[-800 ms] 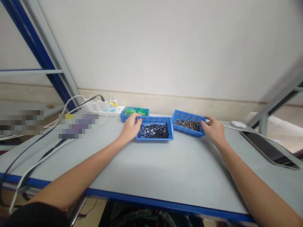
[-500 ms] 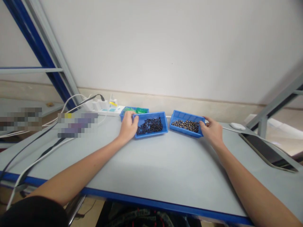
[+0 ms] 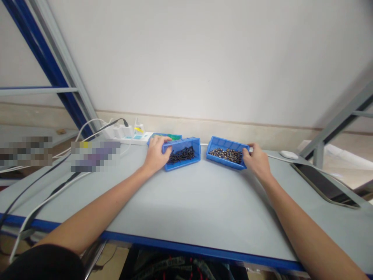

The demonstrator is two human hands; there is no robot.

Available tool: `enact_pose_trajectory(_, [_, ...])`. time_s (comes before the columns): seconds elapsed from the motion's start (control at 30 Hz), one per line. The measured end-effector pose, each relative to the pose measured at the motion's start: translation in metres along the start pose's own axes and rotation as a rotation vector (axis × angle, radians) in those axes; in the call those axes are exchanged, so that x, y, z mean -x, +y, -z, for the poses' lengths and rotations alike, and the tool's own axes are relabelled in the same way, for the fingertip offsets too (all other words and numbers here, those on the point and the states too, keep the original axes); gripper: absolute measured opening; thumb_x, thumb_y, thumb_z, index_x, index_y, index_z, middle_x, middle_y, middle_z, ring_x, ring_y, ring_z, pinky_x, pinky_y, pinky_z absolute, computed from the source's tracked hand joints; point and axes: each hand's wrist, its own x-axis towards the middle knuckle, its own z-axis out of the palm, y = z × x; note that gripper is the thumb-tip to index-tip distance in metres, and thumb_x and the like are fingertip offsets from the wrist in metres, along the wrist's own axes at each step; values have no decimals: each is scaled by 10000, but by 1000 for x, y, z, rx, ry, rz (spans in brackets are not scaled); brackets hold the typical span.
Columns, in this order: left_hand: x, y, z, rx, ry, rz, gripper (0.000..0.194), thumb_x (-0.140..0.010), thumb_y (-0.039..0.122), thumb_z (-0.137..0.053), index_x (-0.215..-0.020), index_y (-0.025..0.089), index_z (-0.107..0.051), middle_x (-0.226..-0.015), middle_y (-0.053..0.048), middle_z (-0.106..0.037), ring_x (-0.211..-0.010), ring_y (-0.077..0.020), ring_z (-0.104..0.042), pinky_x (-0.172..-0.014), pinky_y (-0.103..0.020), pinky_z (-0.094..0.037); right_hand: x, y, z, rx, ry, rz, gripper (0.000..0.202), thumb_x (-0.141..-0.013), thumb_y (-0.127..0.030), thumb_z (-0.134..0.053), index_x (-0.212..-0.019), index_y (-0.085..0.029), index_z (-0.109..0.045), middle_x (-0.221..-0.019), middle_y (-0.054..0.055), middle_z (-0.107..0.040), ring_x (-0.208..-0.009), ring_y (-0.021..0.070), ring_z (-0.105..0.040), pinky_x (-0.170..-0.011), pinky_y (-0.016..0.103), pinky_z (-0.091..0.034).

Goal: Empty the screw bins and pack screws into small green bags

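My left hand (image 3: pixel 157 154) grips the left end of a blue bin (image 3: pixel 183 165), thumb over its rim. Dark screws (image 3: pixel 183 154) lie heaped inside, and this bin is tipped with its opening toward me. My right hand (image 3: pixel 257 159) is closed on the right end of a second blue bin (image 3: pixel 223 163), which holds a pile of shiny brass-and-dark small metal parts (image 3: pixel 226 155). A gap separates the two bins. Behind my left hand is a third blue bin (image 3: pixel 165 136) with green contents, partly hidden.
A white power strip (image 3: pixel 131 138) with plugs and cables stands at the back left. At the right lie a dark phone-like device (image 3: pixel 323 182) and a small white case (image 3: pixel 288 154). A blue edge (image 3: pixel 175 240) borders the table's front; a wall rises behind.
The left bin has tilted further toward me and turned, and its screws sit closer together. The right bin, still in my right hand, appears slightly further left in view.
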Motion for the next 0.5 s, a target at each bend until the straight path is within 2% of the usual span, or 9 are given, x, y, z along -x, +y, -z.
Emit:
enact_pose_trajectory(0.1, [2,1,-2,-2,-18,-7,183,-787,179,-531,-958,180,-596,-959,-58,-545,-966,-221,-502,-915,-383,-394,5,-7,6,161,-27,0,441,-876,-376,-331,-1182,-115,-510,-897,187,-649,-835,306,-613,-689,363,-421])
enact_pose_trajectory(0.2, [3,3,-4,52,-55,-12,229,-793,162,-517,-1013,179,-577,-1012,-59,-545,-1007,-207,-508,-939,-361,-392,9,-14,11,226,-51,20,445,-890,-363,-304,-1215,-118,-484,-894,195,-650,-825,314,-618,-676,369,-419])
enact_pose_trajectory(0.33, [4,4,-6,96,-102,6,273,-789,142,-507,-1057,184,-540,-1054,-53,-562,-1042,-199,-513,-957,-351,-384,12,-16,10,211,-31,37,435,-883,-371,-335,-1215,-151,-510,-881,176,-659,-810,305,-619,-650,353,-412])
enact_pose_trajectory(0.5, [4,4,-5,104,-141,12,295,-789,151,-510,-1081,185,-520,-1066,-54,-557,-1041,-199,-507,-951,-351,-382,9,-10,2,131,70,35,407,-842,-392,-410,-1161,-213,-590,-835,138,-670,-764,289,-614,-594,326,-386])
